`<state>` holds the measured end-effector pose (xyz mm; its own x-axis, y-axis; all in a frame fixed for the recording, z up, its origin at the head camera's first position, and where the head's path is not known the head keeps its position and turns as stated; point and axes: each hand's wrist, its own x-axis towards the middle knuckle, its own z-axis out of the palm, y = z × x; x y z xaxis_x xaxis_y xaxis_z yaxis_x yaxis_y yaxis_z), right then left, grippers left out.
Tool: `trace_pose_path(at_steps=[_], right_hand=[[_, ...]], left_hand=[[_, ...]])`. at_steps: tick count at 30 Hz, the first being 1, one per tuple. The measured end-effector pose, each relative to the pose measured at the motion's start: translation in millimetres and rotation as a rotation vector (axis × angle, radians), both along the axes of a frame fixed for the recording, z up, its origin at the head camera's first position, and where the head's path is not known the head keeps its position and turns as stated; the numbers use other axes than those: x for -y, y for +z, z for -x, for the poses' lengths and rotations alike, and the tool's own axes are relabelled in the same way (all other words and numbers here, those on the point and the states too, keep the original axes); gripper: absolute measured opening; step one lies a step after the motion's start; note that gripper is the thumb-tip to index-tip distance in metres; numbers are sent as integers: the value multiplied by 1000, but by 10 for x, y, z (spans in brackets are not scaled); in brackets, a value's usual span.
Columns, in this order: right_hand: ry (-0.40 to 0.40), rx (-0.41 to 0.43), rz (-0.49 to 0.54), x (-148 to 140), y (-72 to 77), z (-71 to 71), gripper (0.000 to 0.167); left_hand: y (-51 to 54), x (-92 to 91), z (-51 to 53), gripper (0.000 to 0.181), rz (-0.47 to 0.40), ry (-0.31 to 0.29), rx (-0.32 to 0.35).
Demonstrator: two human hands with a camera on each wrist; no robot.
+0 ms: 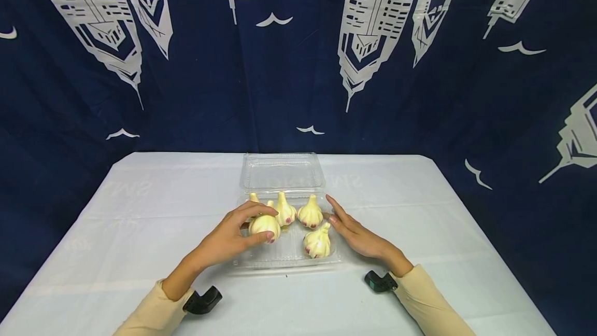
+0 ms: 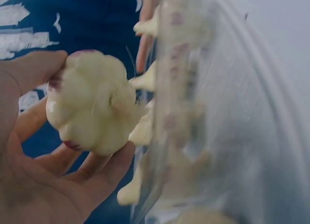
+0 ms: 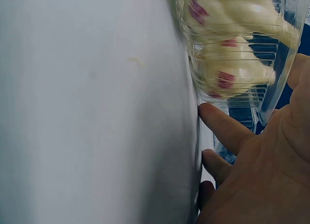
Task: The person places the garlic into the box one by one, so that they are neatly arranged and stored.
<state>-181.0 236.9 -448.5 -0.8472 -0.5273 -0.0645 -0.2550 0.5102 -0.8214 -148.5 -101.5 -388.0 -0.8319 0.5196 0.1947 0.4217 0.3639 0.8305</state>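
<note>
A garlic bulb (image 1: 264,227), pale with purple marks, is in my left hand (image 1: 233,236), thumb and fingers curled round it. It is held over the left part of a clear plastic container (image 1: 286,262); the left wrist view shows the bulb (image 2: 94,103) beside the container wall. Several more bulbs stand inside, among them one at the back (image 1: 285,210), one at back right (image 1: 310,212) and one at front right (image 1: 317,241). My right hand (image 1: 359,235) lies at the container's right side, fingers extended, fingertips by its wall in the right wrist view.
The container's lid (image 1: 282,171) lies folded back behind it. A white cloth covers the table (image 1: 154,222). Behind hangs a dark blue curtain (image 1: 200,92) with white building prints. Black wrist cameras (image 1: 202,301) sit on both sleeves.
</note>
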Motion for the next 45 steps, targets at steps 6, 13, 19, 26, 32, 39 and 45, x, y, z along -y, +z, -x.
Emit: trace_pose_path(at_steps=[6, 13, 19, 26, 32, 39, 45], right_hand=[[-1, -6, -8, 1, 4, 1, 59], [-1, -6, -5, 8, 3, 3, 60], [-6, -5, -6, 12, 7, 3, 60], [-9, -7, -11, 16, 10, 1, 60], [-8, -6, -12, 11, 13, -2, 60], [-6, -17, -16, 5, 13, -3, 60], [-10, -9, -10, 6, 10, -2, 61]], left_hand=[[-111, -168, -39, 41, -2, 11, -77], [-238, -318, -88, 43, 79, 61, -159], [-311, -417, -125, 43, 124, 84, -214], [-364, -501, -124, 39, 148, 99, -227], [-358, -530, -141, 39, 166, 140, -243], [-371, -549, -127, 39, 148, 200, -268], [-370, -544, -123, 38, 136, 203, -263]])
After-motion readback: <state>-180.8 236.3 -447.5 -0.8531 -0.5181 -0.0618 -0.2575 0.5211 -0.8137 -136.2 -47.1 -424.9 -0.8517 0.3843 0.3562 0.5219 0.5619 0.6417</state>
